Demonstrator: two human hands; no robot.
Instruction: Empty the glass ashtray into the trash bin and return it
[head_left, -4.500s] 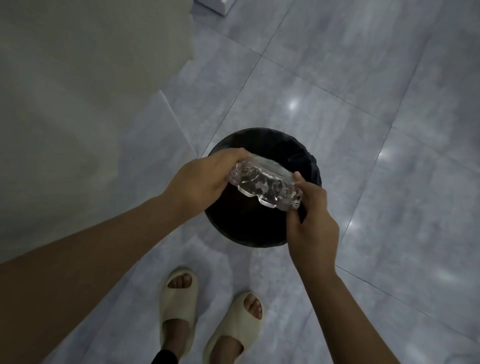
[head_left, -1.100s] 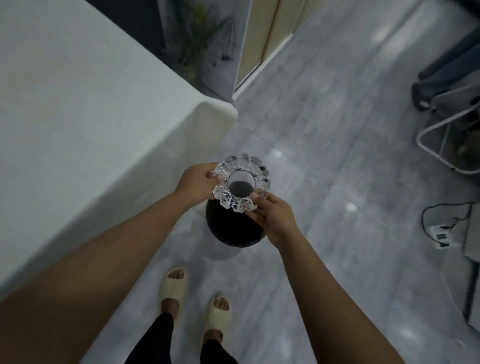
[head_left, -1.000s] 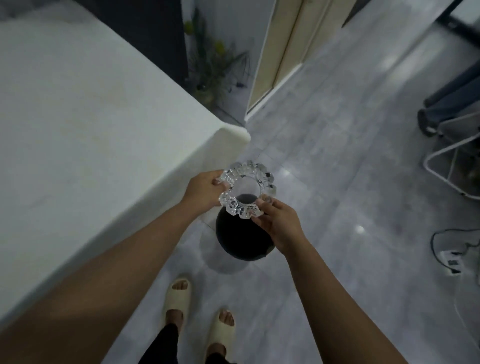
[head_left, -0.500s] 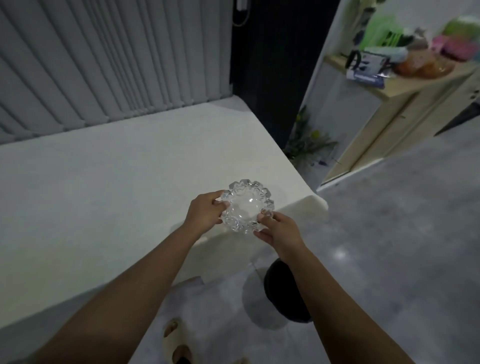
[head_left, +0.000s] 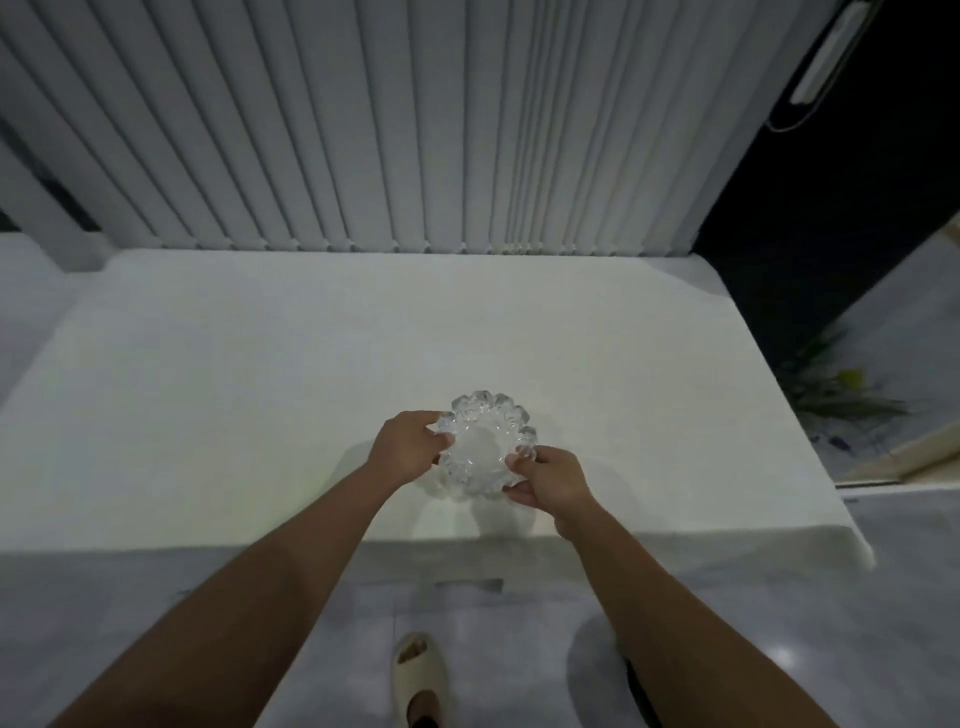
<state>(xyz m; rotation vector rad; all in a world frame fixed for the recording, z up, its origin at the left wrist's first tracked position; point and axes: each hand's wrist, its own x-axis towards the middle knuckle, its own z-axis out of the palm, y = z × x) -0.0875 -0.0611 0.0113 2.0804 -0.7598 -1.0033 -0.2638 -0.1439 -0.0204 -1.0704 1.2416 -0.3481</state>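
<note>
The clear glass ashtray (head_left: 480, 447), round with a scalloped rim, sits upright and looks empty. Both hands hold it low over the white table (head_left: 260, 395), near the front edge; I cannot tell whether it touches the surface. My left hand (head_left: 408, 449) grips its left rim, and my right hand (head_left: 548, 480) grips its right front rim. Only a dark sliver of the black trash bin (head_left: 636, 691) shows on the floor at the lower right, mostly hidden behind my right forearm.
White vertical blinds (head_left: 415, 130) hang behind the table. A dark opening and a potted plant (head_left: 841, 389) lie to the right. Grey tiled floor (head_left: 156, 597) runs in front of the table, where one beige sandal (head_left: 418, 675) shows.
I turned from the bin to face the table. The ashtray, tipped over the bin earlier, is now upright and has moved in both hands from above the bin to over the tabletop.
</note>
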